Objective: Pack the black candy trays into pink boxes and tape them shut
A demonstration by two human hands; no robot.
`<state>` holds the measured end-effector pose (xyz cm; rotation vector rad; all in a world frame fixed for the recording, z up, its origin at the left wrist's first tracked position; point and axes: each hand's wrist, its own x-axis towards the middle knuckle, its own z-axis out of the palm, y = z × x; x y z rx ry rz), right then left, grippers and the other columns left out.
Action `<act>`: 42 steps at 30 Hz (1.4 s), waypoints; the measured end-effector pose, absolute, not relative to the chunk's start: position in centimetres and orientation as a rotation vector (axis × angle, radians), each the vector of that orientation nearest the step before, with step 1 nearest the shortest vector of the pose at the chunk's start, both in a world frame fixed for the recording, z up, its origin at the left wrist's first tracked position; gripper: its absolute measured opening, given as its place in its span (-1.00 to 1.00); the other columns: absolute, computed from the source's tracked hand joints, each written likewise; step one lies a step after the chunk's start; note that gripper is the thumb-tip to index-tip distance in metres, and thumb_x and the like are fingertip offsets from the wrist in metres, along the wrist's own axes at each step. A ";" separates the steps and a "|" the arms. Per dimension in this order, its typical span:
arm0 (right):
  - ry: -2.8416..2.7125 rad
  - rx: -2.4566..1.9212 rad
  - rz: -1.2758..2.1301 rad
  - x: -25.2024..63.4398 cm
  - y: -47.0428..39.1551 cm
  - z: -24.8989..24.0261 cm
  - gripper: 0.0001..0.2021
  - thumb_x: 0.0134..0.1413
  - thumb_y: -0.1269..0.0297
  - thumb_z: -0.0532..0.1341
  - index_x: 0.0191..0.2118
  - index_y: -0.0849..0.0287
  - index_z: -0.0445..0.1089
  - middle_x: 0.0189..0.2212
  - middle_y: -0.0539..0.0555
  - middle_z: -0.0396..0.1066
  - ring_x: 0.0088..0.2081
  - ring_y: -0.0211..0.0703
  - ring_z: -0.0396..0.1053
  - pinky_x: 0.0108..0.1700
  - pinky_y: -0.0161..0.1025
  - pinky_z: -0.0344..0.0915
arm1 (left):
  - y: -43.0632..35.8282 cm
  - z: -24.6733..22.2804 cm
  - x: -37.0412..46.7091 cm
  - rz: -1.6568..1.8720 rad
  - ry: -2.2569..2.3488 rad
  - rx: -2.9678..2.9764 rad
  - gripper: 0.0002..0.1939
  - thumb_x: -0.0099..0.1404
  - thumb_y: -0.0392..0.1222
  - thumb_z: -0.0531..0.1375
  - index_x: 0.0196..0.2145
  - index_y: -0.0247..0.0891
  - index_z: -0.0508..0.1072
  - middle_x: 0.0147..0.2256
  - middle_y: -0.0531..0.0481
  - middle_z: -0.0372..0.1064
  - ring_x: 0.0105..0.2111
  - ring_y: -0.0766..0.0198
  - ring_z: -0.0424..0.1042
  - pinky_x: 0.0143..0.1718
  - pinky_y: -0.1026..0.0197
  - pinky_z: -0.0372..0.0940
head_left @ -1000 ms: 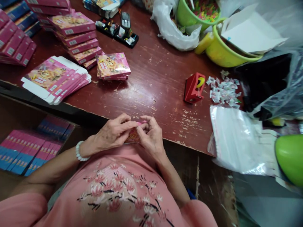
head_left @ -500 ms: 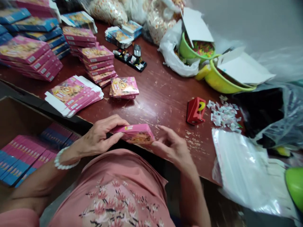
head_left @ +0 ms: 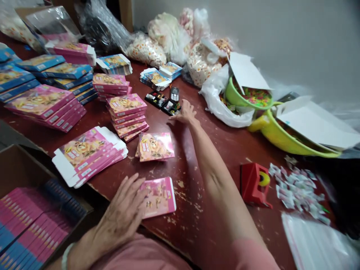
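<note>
A pink printed box [head_left: 160, 198] lies on the table near its front edge. My left hand [head_left: 122, 208] rests across the left end of it, fingers stretched out flat. Far out over the table, my right hand [head_left: 185, 112] is open with its fingers spread. It is at the right end of a black compartment tray [head_left: 157, 99] that holds small packets, and it covers part of that end. Between the two hands sits a small pile of pink printed cards or flat boxes [head_left: 156, 147].
Stacked pink boxes [head_left: 126, 105], blue boxes [head_left: 70, 71] and flattened cartons [head_left: 84, 150] fill the left. An open carton [head_left: 25, 161] of packed boxes stands below. Rightward are a red tape dispenser [head_left: 253, 183], wrapped packets [head_left: 298, 191], a green bowl [head_left: 233, 93] and a yellow bowl [head_left: 298, 140].
The pink box, held up between both hands before, now lies on the table under my left hand. My right hand has let go and reached forward to the black tray. The view has shifted.
</note>
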<state>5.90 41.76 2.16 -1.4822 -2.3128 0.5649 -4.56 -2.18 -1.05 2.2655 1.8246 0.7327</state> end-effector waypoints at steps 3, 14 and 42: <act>-2.417 -1.487 0.591 5.2 43.9 1.3 0.30 -0.60 -0.07 0.65 0.35 0.10 0.08 0.39 0.41 0.10 0.36 0.62 -0.01 0.27 0.63 -0.13 | -1.5 -0.6 -2.7 0.612 1.871 2.314 -0.15 0.31 0.05 0.28 0.43 -0.31 0.12 0.41 -0.42 0.10 0.44 -0.34 0.00 0.39 -0.52 -0.04; -2.427 -1.467 0.658 8.3 43.9 -1.4 0.22 -0.42 0.13 0.62 0.40 0.14 0.04 0.34 0.38 0.16 0.34 0.65 0.02 0.26 0.65 -0.11 | 0.4 -1.9 -0.8 0.423 1.976 2.191 0.31 -0.04 0.42 0.40 0.44 -0.40 0.07 0.18 -0.48 0.36 0.20 -0.43 0.29 0.37 -0.53 -0.15; -2.441 -1.284 0.636 25.1 7.2 3.9 0.13 -0.16 0.25 0.52 0.47 0.22 -0.10 0.35 0.44 0.14 0.30 0.43 0.15 0.24 0.33 0.19 | 3.0 0.5 -3.3 0.590 1.715 2.099 0.10 -0.15 0.18 0.55 0.28 -0.17 0.26 0.17 -0.22 0.38 0.13 -0.19 0.42 0.17 -0.19 0.32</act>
